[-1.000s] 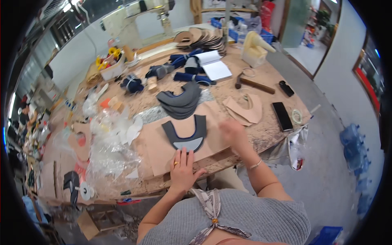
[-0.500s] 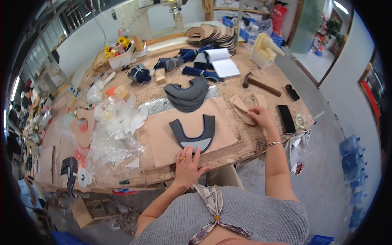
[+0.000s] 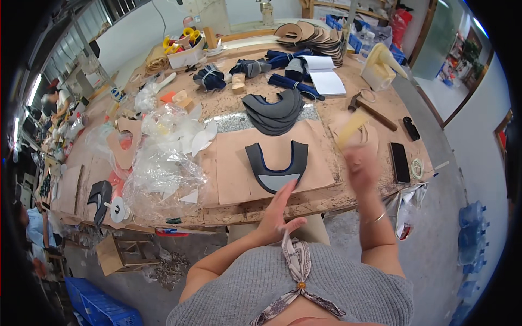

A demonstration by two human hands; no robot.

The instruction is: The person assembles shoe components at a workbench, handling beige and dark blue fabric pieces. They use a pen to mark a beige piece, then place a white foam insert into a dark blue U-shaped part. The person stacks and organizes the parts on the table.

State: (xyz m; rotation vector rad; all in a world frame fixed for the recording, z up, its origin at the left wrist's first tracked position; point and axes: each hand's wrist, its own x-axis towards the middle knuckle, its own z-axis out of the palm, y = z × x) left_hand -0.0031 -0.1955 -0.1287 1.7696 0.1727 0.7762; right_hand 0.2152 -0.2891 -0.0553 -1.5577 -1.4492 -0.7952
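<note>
Head view: a cluttered desk (image 3: 326,204), seen from above.
Left hand (image 3: 277,214): flat, fingers spread, on the board edge just below the dark U-shaped piece (image 3: 275,165).
Right hand (image 3: 360,163): raised and blurred, clamped on a pale strip (image 3: 352,127).
Risk: the moving strip could knock the phone (image 3: 399,162) off the nearby edge.

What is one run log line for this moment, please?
left hand: flat at edge of dark shoe piece | right hand: raised, blurred, holds tan piece | under: brown board
</note>
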